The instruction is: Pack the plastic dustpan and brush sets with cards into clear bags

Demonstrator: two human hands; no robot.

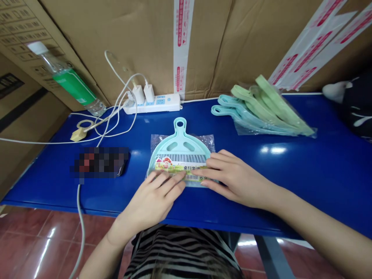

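A light blue dustpan with a grey-bristled brush lies flat on the blue table, its handle pointing away from me. Across its front runs a printed label with mushroom pictures; clear plastic wrap shows around the set. My left hand rests on the label's left part, fingers stretched out. On the label's right end lie the spread fingers of my right hand. Both hands press from above and neither grips anything. The fingers cover parts of the label and the dustpan's front edge.
Several wrapped green and blue dustpans are stacked at the back right. A white power strip with chargers and loose cables stands against cardboard boxes. At left are a bottle, a yellow plug and a pixelated dark object.
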